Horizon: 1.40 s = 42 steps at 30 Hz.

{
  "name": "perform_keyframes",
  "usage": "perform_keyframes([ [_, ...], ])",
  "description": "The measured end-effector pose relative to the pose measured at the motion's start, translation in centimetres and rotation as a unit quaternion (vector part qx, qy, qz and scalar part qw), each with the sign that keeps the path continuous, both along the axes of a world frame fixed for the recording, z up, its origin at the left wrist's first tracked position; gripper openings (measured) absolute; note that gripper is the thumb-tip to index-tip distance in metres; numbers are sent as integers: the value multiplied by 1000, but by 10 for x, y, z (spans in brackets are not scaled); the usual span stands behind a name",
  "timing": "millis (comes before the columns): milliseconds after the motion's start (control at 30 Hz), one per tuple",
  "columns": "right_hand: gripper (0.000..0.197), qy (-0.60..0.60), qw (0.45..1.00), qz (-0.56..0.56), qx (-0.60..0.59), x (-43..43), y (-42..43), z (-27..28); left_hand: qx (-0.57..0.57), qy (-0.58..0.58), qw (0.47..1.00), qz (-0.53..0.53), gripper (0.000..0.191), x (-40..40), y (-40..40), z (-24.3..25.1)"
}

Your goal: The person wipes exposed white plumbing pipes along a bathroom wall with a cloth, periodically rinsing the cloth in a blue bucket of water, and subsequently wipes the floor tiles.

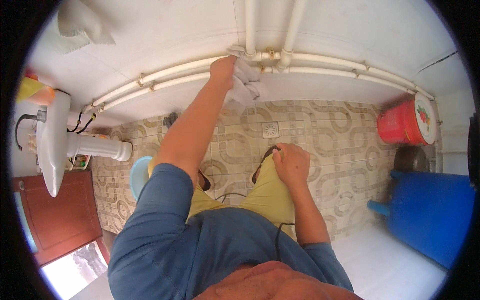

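My left hand (pixel 222 71) grips a light grey cloth (pixel 245 80) against the two cream wall pipes (pixel 191 67), just left of where two upright pipes (pixel 293 26) join them. Part of the cloth goes over the upper pipe, and the rest hangs down in folds before the wall. My right hand (pixel 293 163) rests on my right knee, holding nothing, its fingers bent over the yellow trouser leg (pixel 268 187). Brass-coloured fittings (pixel 270 53) sit on the pipes right of the cloth.
A floor drain (pixel 270 130) lies in the patterned tiles. At left stand a white pedestal washbasin (pixel 56 142), a light-blue basin (pixel 139 176) and a reddish-brown door (pixel 62 210). A lidded red bucket (pixel 399 122), a dark round container (pixel 410 158) and a large blue container (pixel 431 213) are at right.
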State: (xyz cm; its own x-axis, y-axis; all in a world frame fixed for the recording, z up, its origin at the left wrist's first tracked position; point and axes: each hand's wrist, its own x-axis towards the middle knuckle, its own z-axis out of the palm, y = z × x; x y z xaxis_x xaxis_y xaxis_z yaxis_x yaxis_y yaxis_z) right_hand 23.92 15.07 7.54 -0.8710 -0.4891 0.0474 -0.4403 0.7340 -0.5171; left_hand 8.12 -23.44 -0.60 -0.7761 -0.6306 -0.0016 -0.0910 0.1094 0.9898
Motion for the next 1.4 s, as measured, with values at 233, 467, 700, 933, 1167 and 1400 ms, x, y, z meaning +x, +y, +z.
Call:
perform_keyframes([
  [233,29,-19,999,-13,31,-6,7,2,186,-58,979,60,23,10,81,68],
  [467,32,-26,999,-19,44,-7,9,0,287,58,948,126,27,-4,128,44],
  [700,31,-27,997,0,69,-11,2,3,345,63,933,85,24,-9,142,36],
  [933,33,4,997,-1,72,-10,2,0,485,113,864,79,25,-27,163,60],
  [1167,37,2,997,-2,74,-9,-1,4,473,89,863,156,48,-53,176,81],
  [1400,37,3,998,-2,69,-7,3,4,401,41,891,211,56,-65,178,80],
])
